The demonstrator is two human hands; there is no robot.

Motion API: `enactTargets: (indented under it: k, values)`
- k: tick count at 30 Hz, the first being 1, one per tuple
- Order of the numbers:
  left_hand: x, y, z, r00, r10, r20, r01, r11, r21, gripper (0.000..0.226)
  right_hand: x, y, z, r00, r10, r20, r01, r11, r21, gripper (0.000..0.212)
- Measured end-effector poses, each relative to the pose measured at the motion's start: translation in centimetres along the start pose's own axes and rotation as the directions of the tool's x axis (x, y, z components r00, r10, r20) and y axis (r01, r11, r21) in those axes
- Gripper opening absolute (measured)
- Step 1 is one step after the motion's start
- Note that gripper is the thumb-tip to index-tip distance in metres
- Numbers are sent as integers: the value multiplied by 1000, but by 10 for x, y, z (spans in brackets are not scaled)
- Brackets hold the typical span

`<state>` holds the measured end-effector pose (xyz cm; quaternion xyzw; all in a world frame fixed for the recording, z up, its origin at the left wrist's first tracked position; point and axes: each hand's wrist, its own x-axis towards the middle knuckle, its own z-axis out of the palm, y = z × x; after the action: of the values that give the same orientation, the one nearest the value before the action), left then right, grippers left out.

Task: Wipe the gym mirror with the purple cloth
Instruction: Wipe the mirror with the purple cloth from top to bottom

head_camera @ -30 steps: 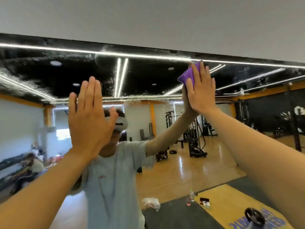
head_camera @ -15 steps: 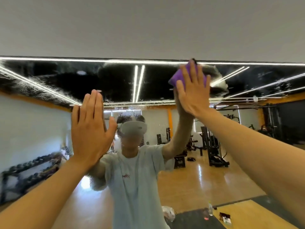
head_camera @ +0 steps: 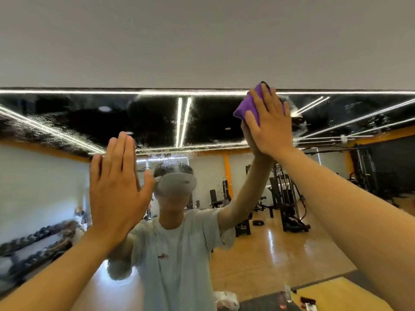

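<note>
Purple cloth [head_camera: 249,108] is right up at the top edge of the gym mirror [head_camera: 157,122], pinned flat under the right hand [head_camera: 268,122]. That hand is spread wide, fingers straight, palm pressing the cloth into the glass; nothing is curled around it. The cloth looks soft and bunched, folded into a thick pad, and it pokes out above the fingertips and to the left of the palm. The left hand [head_camera: 116,189] is lower and further left, also flat and open, fingers together; whether it actually touches the glass I cannot tell.

Outward from the right hand: the mirror runs long and horizontal, and its upper band is speckled and streaky, with a fine mottled film catching the reflected ceiling lights. Most of that film lies to the left of the cloth, along the top edge, between the two hands and beyond. So the working hand is at the right end of the dirty strip, and my read is that the stroke to come runs leftward along the mirror's long axis. Above the mirror is plain matte wall [head_camera: 202,41]. Lower down, the glass shows a glossy wooden gym floor.
</note>
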<state>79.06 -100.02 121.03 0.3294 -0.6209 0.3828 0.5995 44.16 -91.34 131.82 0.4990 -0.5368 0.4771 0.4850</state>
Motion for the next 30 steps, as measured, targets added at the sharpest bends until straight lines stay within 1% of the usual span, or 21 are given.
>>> enactTargets:
  k: [2, 5, 8, 11, 14, 15, 16, 18, 19, 21, 23, 25, 28, 29, 30]
  values:
    - [-1, 0, 2, 1000, -2, -4, 2, 1000, 4, 77, -5, 16, -5, 995, 97, -26, -97, 995, 15, 64]
    - [-2, 0, 3, 1000, -3, -16, 3, 1000, 1, 77, -11, 36, -11, 982, 185, -24, -185, 982, 33, 66]
    - [-1, -1, 3, 1000, -4, -26, 4, 1000, -7, 77, -17, 48, -15, 945, 321, -56, -319, 947, 45, 69]
    - [-2, -1, 3, 999, -4, -35, 3, 1000, -15, 78, -19, 41, -13, 902, 426, -75, -421, 904, 67, 65]
    - [-2, 0, 2, 999, -15, -35, 14, 999, -32, 79, -25, 6, -4, 858, 508, -70, -503, 861, 82, 68]
    - [-2, 0, 2, 999, -18, -33, 17, 1000, -25, 79, -31, -14, 2, 865, 496, -69, -491, 867, 81, 69]
    - [-2, 0, 2, 999, -18, -30, 18, 1000, -13, 79, -39, -38, 9, 892, 447, -68, -442, 894, 75, 69]
    - [-1, -1, 2, 999, -19, -27, 19, 1000, -3, 79, -62, -95, 25, 964, 261, -52, -258, 964, 67, 65]
    - [-1, -1, 3, 999, -21, -25, 21, 1000, -8, 79, -75, -123, 32, 987, 156, -41, -154, 986, 58, 64]
    - [-2, -1, 4, 999, -29, -24, 28, 999, -29, 79, -100, -170, 45, 1000, -12, -11, 12, 999, 30, 64]
    - [-2, -2, 5, 999, -29, -22, 28, 999, -41, 79, -117, -197, 51, 994, -105, 13, 105, 994, -12, 63]
    - [-1, -2, 4, 1000, -23, -10, 23, 999, -38, 79, -122, -202, 49, 983, -181, 34, 182, 983, -28, 62]
    - [-1, -2, 3, 1000, -21, -9, 20, 999, -30, 78, -112, -172, 40, 944, -318, 86, 322, 946, -37, 62]
    - [-1, -2, 3, 1000, -18, -14, 17, 999, -28, 77, -108, -156, 37, 940, -326, 98, 331, 943, -35, 63]
    - [-2, -2, 3, 1000, -16, -19, 15, 1000, -25, 77, -105, -139, 34, 949, -300, 95, 303, 952, -29, 64]
